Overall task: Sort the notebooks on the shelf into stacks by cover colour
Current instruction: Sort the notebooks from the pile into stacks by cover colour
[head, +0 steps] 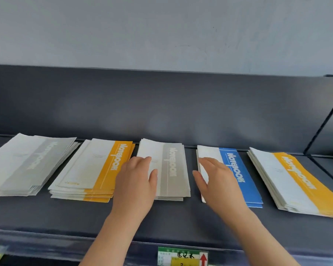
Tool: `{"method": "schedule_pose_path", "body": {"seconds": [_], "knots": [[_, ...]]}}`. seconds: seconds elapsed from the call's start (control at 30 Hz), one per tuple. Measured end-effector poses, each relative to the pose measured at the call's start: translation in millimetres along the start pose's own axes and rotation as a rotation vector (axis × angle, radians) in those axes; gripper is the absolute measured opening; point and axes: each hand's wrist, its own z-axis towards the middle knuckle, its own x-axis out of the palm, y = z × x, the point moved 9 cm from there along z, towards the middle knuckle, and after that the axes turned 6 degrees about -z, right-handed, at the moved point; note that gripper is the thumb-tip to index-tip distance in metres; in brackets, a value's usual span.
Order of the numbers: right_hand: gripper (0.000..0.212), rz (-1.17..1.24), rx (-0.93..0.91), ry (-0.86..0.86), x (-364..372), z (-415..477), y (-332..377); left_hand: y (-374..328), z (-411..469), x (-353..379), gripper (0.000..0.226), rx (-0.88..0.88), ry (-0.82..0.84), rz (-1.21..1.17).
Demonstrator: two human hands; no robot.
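Left hand grip: left hand (136, 179) is lying flat, fingers straight and thumb spread, on the white left part of the middle stack of grey-banded paper notebooks (174, 169), holding nothing.
Right hand grip: right hand (217, 181) is reaching with fingers extended over the white left part of the stack of blue-banded paper notebooks (242, 177); its thumb is lying along the stack's left edge, and whether it is hooking under a cover cannot be told.
Far left: a fanned stack of grey-banded notebooks (27, 162) is lying flat.
Between far left and middle: a stack of yellow-banded notebooks (98, 166) is sitting just beside the left hand.
Far right: a second yellow-banded stack (296, 181) is lying apart from the blue one.
Setting: all five stacks are resting in a row on a dark grey metal shelf (161, 217); a green and yellow price label (181, 256) is hanging on its front rail.
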Motion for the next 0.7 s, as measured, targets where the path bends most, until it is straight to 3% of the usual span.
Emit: {"method": "schedule_pose_path", "body": {"seconds": [0.2,0.7], "knots": [[0.039,-0.015,0.093,-0.092,-38,-26,-51,-63,-15,15,0.040,0.162,0.058,-0.085],[0.035,-0.066,0.218,-0.130,-127,-99,-247,-255,-70,120,0.038,0.289,0.142,-0.217]]}}
